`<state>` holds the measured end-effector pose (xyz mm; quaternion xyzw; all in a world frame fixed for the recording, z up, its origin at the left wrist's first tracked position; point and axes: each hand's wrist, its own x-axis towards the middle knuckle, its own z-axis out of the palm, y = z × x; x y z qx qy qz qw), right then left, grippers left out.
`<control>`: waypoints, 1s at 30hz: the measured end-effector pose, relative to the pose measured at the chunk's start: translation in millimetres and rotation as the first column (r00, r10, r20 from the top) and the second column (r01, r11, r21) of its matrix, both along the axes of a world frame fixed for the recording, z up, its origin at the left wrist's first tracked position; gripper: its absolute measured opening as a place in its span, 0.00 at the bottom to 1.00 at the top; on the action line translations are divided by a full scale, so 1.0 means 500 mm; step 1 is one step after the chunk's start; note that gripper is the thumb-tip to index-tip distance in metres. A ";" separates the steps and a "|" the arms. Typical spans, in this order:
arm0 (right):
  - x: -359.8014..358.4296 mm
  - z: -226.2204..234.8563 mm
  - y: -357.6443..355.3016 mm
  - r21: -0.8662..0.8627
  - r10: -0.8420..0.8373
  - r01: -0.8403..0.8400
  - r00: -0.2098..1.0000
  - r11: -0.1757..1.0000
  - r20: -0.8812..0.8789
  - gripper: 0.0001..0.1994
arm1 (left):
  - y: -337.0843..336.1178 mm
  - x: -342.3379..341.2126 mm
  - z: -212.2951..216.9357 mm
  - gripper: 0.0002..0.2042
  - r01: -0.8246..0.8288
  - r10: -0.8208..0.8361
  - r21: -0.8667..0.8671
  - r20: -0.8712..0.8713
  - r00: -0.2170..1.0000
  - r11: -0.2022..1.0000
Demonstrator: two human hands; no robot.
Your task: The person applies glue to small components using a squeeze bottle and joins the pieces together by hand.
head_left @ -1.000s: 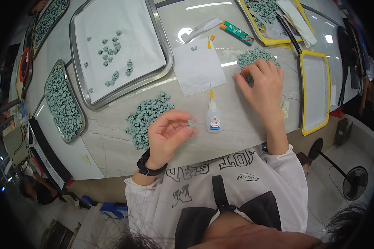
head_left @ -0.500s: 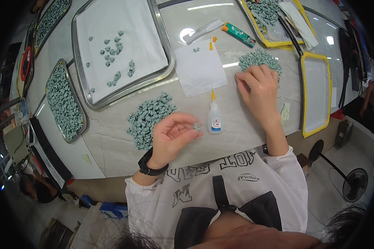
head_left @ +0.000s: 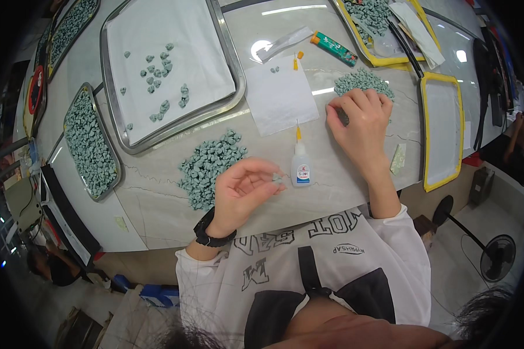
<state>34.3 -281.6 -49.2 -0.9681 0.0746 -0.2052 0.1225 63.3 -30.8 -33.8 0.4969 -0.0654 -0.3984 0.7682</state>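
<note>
My left hand (head_left: 245, 189) pinches one small grey-green piece (head_left: 278, 178) between thumb and fingertips, just left of a small white glue bottle (head_left: 300, 166) with a yellow nozzle standing upright. A heap of the same grey-green pieces (head_left: 209, 166) lies to the left of that hand. My right hand (head_left: 361, 125) rests palm down on the near edge of a second heap of pieces (head_left: 363, 81), fingers curled over a few of them. A white paper sheet (head_left: 280, 99) with two small pieces on it lies between the hands, farther back.
A large steel tray (head_left: 224, 55) lined with white paper holds several scattered pieces. A narrow steel tray (head_left: 90, 142) at left is full of pieces. Yellow-rimmed trays (head_left: 425, 139) stand at right and back right. A green lighter (head_left: 333, 48) lies at the back. A floor fan (head_left: 495, 256) stands lower right.
My right hand has slid back toward me from the far heap and now lies on its near edge. My left hand has turned slightly, bringing its pinched piece closer to the glue bottle.
</note>
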 end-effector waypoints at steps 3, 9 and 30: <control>0.001 0.000 0.000 0.002 0.003 -0.003 1.000 1.000 0.000 0.05 | 0.001 0.000 -0.001 0.12 -0.003 0.003 -0.002 0.003 1.000 1.000; -0.008 0.001 -0.005 0.007 0.040 -0.040 0.999 0.999 0.002 0.06 | 0.000 0.001 -0.002 0.12 -0.003 0.003 0.002 -0.011 1.000 1.000; -0.016 0.030 0.077 0.547 0.566 -0.647 0.752 0.532 0.338 0.12 | -0.004 0.009 -0.005 0.14 0.040 -0.039 0.002 -0.111 0.993 0.999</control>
